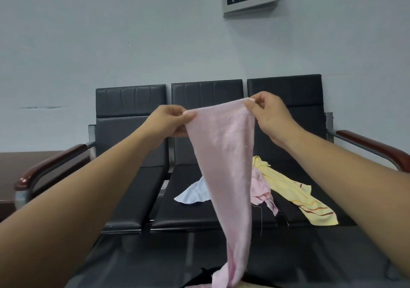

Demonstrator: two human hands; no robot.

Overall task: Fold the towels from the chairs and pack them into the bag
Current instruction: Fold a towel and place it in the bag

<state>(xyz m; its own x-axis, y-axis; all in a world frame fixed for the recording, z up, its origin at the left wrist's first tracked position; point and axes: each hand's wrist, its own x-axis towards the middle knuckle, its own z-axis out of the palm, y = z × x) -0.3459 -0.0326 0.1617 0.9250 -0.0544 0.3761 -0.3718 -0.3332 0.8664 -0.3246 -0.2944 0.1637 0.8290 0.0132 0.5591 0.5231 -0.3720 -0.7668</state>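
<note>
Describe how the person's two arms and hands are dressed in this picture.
Both arms are bare from the frame edge to the wrist: no sleeves, cuffs or gloves show. The left hand and the right hand carry no visible rings, and neither wrist shows a watch or bracelet. Fingernails look short and unpainted, as far as the picture lets one tell. No markings are visible on either forearm.

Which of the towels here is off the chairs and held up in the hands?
The large pink towel, pinched at its top corners by the left hand and right hand; the white, yellow and smaller pink ones lie on the seats.
</note>
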